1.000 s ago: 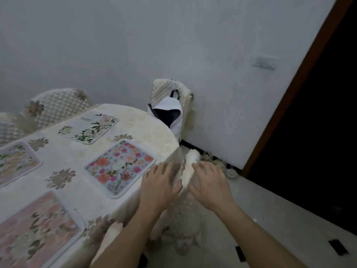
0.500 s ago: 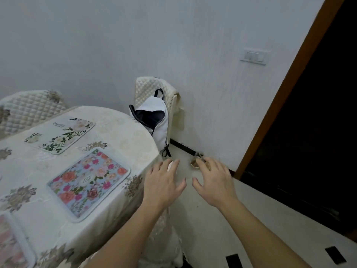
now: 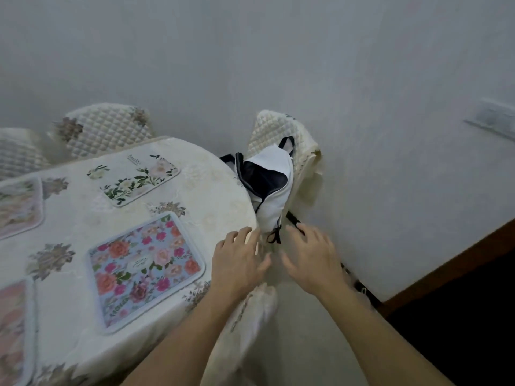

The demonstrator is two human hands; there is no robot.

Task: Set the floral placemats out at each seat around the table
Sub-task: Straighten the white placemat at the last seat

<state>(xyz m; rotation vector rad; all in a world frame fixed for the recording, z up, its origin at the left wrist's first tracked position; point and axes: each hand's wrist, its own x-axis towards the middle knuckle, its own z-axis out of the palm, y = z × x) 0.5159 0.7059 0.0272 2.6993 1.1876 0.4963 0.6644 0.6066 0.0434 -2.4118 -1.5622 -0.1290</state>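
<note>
Several floral placemats lie flat on the cream-clothed oval table (image 3: pixel 211 196). A blue mat with pink and orange roses (image 3: pixel 145 267) is nearest my hands. A white mat with green leaves (image 3: pixel 136 179) lies beyond it. A pale pink mat (image 3: pixel 18 207) sits at the far left and another pink mat (image 3: pixel 14 330) at the lower left edge. My left hand (image 3: pixel 237 263) hovers over the table's right rim, fingers spread, holding nothing. My right hand (image 3: pixel 312 257) hangs beside it past the table edge, also spread and empty.
A quilted cream chair (image 3: pixel 284 135) stands against the wall at the table's end, with a white and black backpack (image 3: pixel 267 188) on it. Two more quilted chairs (image 3: pixel 106 129) line the far side. A chair back (image 3: pixel 250 316) is below my hands. A dark doorway (image 3: pixel 459 302) opens at right.
The view has swung back left and down, bringing more mats into sight. Both hands have stayed empty and spread, now nearer the backpack and the table's end.
</note>
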